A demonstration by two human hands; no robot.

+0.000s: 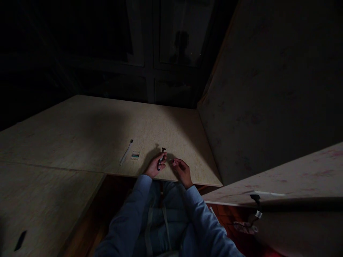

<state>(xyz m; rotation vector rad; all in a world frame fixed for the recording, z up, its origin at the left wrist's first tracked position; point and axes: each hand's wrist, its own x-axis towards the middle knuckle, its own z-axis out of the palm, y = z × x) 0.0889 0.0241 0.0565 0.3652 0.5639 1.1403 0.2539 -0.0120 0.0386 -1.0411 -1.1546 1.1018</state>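
Note:
My left hand (153, 167), above the near part of the table, is closed around the dark handle of a razor (161, 160). The razor stands tilted upward, its T-shaped head at the top. Just to its right, my right hand (183, 170) is pinched at the fingertips. Something tiny seems to be between them, too dark and small to name. The hands are apart. Left of them on the table lie a small flat pack (135, 155) with a blue-green strip and a light-handled toothbrush (125, 152) with a dark head.
The pale tabletop (107, 125) ends at a patterned wall or panel (268, 89) on the right. Behind it are dark window panes (184, 32). A lower-left surface (48, 200) carries a small black object (20, 240). A dark cable (256, 207) hangs at lower right.

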